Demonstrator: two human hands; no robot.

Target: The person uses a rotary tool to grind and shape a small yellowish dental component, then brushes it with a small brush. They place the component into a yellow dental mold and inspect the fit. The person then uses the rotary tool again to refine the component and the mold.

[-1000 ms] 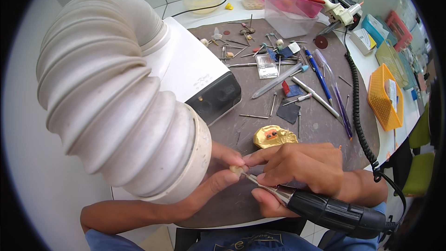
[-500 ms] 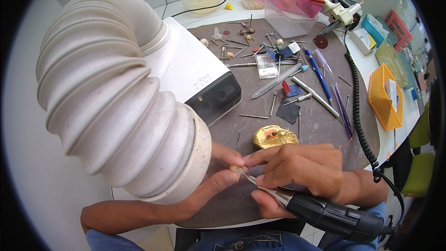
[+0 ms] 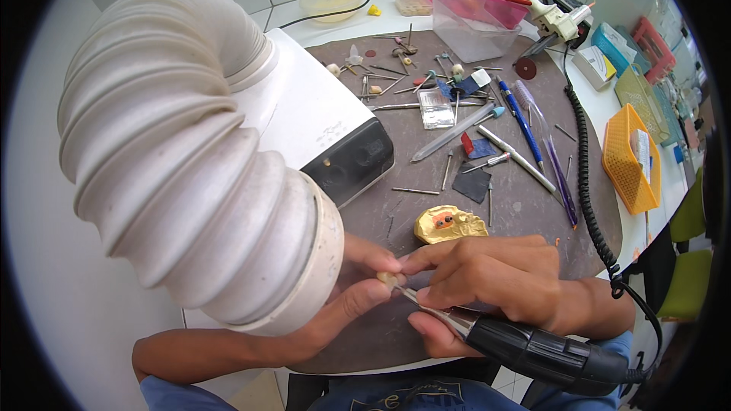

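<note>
Between thumb and finger, my left hand (image 3: 356,289) pinches a small tooth-coloured dental crown (image 3: 391,279); the hose mouth hides part of this hand. My right hand (image 3: 495,278) is wrapped round a black and silver rotary handpiece (image 3: 525,342), its tip pointing left at the crown. The tip meets or nearly meets the crown; the exact contact is too small to tell. One right fingertip rests close by the left fingers. Just beyond my hands sits a yellow dental model (image 3: 466,228) with an orange-pink patch and two dark posts.
A wide white ribbed hose (image 3: 183,129) arches over the left side, beside a white and black box (image 3: 335,137). Loose burs, a blue pen (image 3: 521,122) and a toothbrush (image 3: 560,167) cover the brown mat (image 3: 335,350). At right hangs a coiled black cord (image 3: 586,160) near a yellow basket (image 3: 620,160).
Both hands stay almost in place, the crown and handpiece still held. The handpiece and right fingers have shifted very slightly left.
</note>
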